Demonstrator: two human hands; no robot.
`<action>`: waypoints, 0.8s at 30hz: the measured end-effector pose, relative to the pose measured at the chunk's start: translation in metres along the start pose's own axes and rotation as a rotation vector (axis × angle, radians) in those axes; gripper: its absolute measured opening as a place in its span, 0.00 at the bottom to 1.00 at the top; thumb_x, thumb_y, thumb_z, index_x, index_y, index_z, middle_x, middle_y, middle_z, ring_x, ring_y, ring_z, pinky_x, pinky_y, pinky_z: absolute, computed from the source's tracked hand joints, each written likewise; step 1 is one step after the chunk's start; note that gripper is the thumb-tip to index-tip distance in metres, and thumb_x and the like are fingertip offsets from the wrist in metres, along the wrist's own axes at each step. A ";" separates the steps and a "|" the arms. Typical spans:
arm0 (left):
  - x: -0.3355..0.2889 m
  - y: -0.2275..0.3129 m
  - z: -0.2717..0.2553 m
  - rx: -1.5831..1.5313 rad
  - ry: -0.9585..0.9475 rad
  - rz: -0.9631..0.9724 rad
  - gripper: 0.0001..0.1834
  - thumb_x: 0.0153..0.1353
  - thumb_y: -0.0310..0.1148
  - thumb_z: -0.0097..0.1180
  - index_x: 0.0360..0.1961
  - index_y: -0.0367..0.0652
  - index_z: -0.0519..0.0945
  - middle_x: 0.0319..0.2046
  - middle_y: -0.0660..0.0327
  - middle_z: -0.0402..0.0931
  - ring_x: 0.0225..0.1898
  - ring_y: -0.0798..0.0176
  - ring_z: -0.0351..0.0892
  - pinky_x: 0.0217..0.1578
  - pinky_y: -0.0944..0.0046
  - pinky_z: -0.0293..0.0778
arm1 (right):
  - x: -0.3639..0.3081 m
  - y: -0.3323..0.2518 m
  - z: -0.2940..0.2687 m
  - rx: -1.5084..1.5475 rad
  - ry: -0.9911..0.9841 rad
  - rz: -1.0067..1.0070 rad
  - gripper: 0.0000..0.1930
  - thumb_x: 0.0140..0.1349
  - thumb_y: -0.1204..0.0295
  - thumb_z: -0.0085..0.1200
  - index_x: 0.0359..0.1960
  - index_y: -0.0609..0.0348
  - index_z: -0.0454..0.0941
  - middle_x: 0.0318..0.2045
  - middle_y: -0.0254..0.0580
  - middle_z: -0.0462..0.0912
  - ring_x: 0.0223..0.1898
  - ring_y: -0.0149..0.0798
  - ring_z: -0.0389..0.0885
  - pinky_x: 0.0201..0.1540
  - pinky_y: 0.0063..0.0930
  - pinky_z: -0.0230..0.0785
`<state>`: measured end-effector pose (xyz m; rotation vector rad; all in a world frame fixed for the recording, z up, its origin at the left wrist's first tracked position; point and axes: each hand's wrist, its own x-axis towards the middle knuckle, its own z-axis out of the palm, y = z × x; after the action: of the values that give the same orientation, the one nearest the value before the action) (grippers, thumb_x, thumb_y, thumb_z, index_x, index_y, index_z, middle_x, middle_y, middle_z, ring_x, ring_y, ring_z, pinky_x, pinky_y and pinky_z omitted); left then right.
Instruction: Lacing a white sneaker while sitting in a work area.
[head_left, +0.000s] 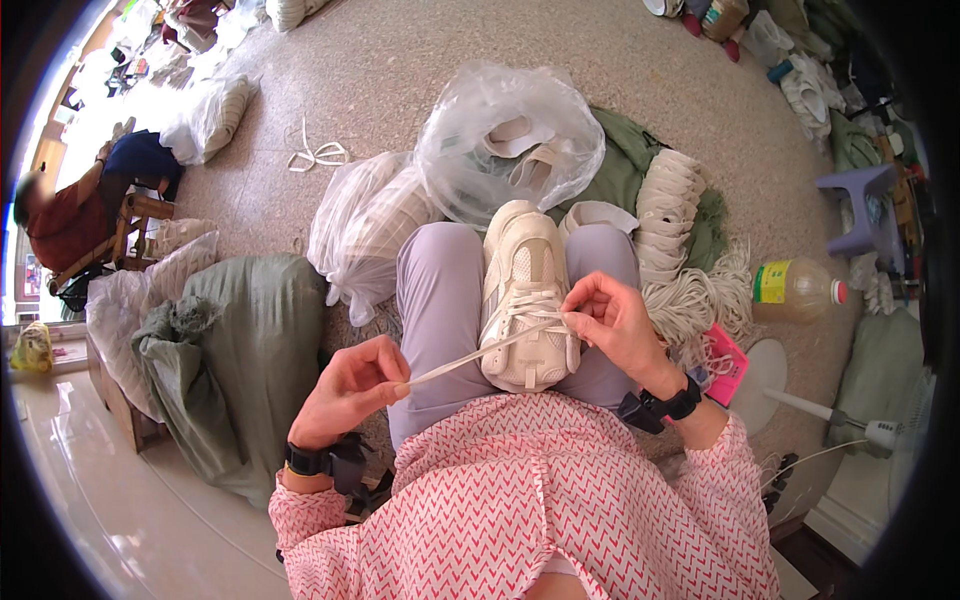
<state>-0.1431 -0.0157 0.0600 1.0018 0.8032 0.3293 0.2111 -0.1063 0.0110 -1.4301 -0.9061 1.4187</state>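
A cream sneaker (524, 262) rests between my knees, toe pointing away from me, with lace crossing its upper part. A flat, pale shoelace (480, 354) is stretched taut above the shoe's heel end and my left thigh. My left hand (352, 388) pinches one end of it between thumb and fingers. On the other side my right hand (612, 325) pinches the lace close to the shoe's eyelets, thumb against fingertip. Dark bands circle both wrists.
Beyond my knees lie a clear plastic bag (505, 130) with shoe parts and a stack of cream shoe uppers (668, 215). To the right are bundled laces (705, 300), a pink tray (728, 365) and a large bottle (795, 290). Green sacks (250, 350) stand left. Another person (65, 225) sits far left.
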 end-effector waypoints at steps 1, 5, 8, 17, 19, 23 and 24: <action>-0.003 -0.002 -0.007 0.016 -0.036 -0.003 0.08 0.65 0.20 0.64 0.34 0.39 0.76 0.37 0.64 0.74 0.37 0.72 0.72 0.39 0.70 0.69 | -0.002 0.003 0.001 -0.036 0.033 -0.087 0.08 0.67 0.78 0.63 0.44 0.62 0.78 0.33 0.29 0.83 0.28 0.18 0.77 0.30 0.13 0.70; -0.014 -0.007 -0.022 -0.008 0.106 -0.048 0.08 0.63 0.21 0.66 0.32 0.38 0.77 0.34 0.63 0.76 0.36 0.71 0.74 0.39 0.70 0.70 | -0.010 0.010 -0.004 -0.055 0.061 -0.066 0.07 0.65 0.79 0.64 0.42 0.63 0.80 0.35 0.30 0.83 0.28 0.18 0.77 0.31 0.15 0.71; -0.007 -0.024 -0.020 0.133 0.087 -0.099 0.08 0.65 0.22 0.66 0.34 0.38 0.77 0.34 0.64 0.77 0.36 0.72 0.74 0.39 0.71 0.71 | -0.016 -0.002 0.000 -0.300 0.050 -0.130 0.05 0.64 0.79 0.65 0.39 0.63 0.81 0.34 0.32 0.83 0.26 0.20 0.78 0.30 0.17 0.71; 0.039 -0.031 0.020 0.305 0.023 0.110 0.09 0.70 0.27 0.64 0.40 0.39 0.74 0.32 0.69 0.75 0.31 0.78 0.70 0.32 0.72 0.69 | -0.018 -0.020 0.010 -0.622 0.074 -0.275 0.07 0.61 0.77 0.67 0.36 0.63 0.81 0.30 0.40 0.82 0.23 0.33 0.78 0.27 0.28 0.70; 0.047 -0.026 0.023 0.387 0.032 0.092 0.08 0.70 0.26 0.64 0.40 0.39 0.74 0.32 0.69 0.76 0.32 0.77 0.71 0.33 0.71 0.70 | -0.018 -0.020 0.010 -0.625 0.062 -0.275 0.06 0.62 0.77 0.66 0.36 0.64 0.80 0.30 0.41 0.82 0.23 0.34 0.78 0.27 0.29 0.70; 0.053 -0.017 0.028 0.631 0.070 0.147 0.08 0.66 0.23 0.65 0.35 0.37 0.76 0.29 0.67 0.76 0.29 0.74 0.71 0.31 0.70 0.69 | -0.020 -0.023 0.013 -0.647 0.058 -0.249 0.06 0.63 0.78 0.64 0.36 0.64 0.79 0.30 0.44 0.82 0.25 0.41 0.80 0.30 0.33 0.71; 0.054 -0.013 0.030 0.631 0.071 0.147 0.08 0.66 0.23 0.65 0.35 0.37 0.76 0.29 0.67 0.76 0.29 0.74 0.71 0.31 0.70 0.69 | -0.021 -0.023 0.014 -0.666 0.067 -0.286 0.05 0.64 0.78 0.63 0.36 0.64 0.77 0.30 0.46 0.81 0.27 0.45 0.81 0.31 0.36 0.72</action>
<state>-0.0861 -0.0096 0.0340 1.6522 0.9227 0.2389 0.1978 -0.1174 0.0405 -1.7162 -1.5620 0.8792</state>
